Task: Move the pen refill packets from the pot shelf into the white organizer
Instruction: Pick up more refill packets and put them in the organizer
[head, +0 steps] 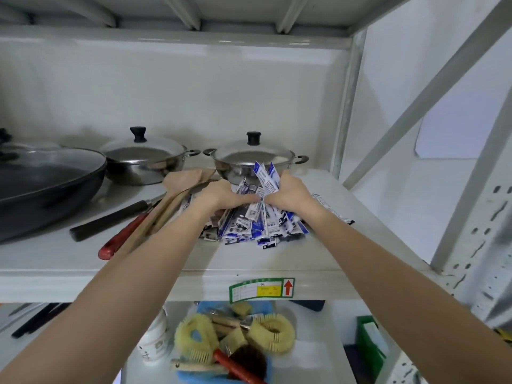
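A heap of blue-and-white pen refill packets [257, 225] lies on the grey pot shelf [277, 259], in front of a lidded steel pot [250, 159]. My left hand [221, 196] presses into the heap's left side with fingers curled around packets. My right hand [289, 194] grips a bunch on the right; several packets stick up above its fingers. The two hands meet over the top of the heap. A few loose packets [336, 210] lie to the right of my right wrist. The white organizer is not in view.
A dark wok [47, 184] and a second lidded pot [144, 159] stand to the left. Wooden spatulas [177, 187] and red- and black-handled utensils [122, 225] lie beside the heap. The shelf below holds brushes [235, 339], a cup [155, 339] and a green bin [370, 345].
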